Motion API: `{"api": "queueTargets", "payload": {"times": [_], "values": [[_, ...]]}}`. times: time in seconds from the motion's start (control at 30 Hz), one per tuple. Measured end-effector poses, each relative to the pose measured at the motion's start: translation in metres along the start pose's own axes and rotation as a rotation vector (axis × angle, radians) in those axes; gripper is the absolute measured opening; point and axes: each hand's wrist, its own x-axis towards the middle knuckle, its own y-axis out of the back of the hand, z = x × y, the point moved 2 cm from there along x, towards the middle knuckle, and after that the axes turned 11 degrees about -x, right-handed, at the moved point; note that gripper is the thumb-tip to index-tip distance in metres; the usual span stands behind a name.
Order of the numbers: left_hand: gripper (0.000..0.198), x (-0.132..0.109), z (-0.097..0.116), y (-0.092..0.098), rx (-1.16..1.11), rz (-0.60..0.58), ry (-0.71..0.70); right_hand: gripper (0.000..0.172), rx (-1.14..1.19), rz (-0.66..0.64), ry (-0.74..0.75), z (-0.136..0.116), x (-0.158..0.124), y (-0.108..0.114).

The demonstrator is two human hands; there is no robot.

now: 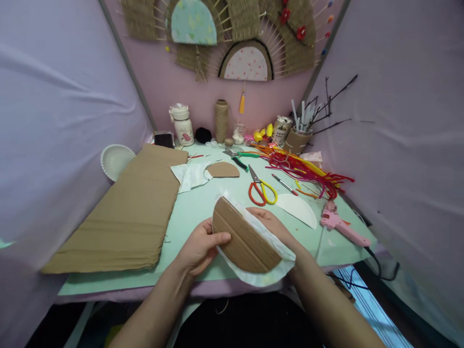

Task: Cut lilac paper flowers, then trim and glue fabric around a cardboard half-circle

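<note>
A half-round piece of brown cardboard [250,241] is held up over the table's front edge. Pale fabric [266,279] lies behind it and shows past its straight and curved edges. My left hand [203,244] grips the left side, thumb on the cardboard face and fingers behind. Behind the upper straight edge is my right hand [266,217], its fingers partly hidden by the fabric and cardboard. Beyond the hands lie scissors [261,188] with one red and one yellow handle, and a white half-round piece [299,210].
A large cardboard sheet [123,217] covers the table's left side. Farther back lie a fabric scrap [192,175], a cardboard half-round [224,169], green-handled pliers [242,157] and a pen [285,184]. At right are red pipe cleaners [304,169] and a corded pink glue gun [342,226].
</note>
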Motion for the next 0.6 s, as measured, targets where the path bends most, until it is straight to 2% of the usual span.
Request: {"api": "queueTargets", "payload": {"times": [0.1,0.23,0.33,0.5,0.6], "values": [[0.035,-0.002,-0.007,-0.001,0.025,0.04,0.022,0.046,0.095,-0.053,-0.034,-0.001,-0.001,-0.001],[0.032,-0.003,-0.013,-0.001,0.045,0.115,-0.004,0.045,0.104,-0.028,-0.127,0.005,-0.004,0.001],[0.031,-0.003,-0.016,-0.001,0.057,0.153,-0.025,0.046,0.095,-0.032,-0.141,0.006,-0.008,0.001],[0.032,-0.002,-0.021,0.002,0.078,0.145,-0.028,0.044,0.033,-0.063,-0.098,-0.001,-0.015,0.0],[0.031,-0.002,-0.021,0.004,0.1,0.168,-0.044,0.041,-0.063,-0.001,0.004,-0.005,-0.018,0.003]]}}
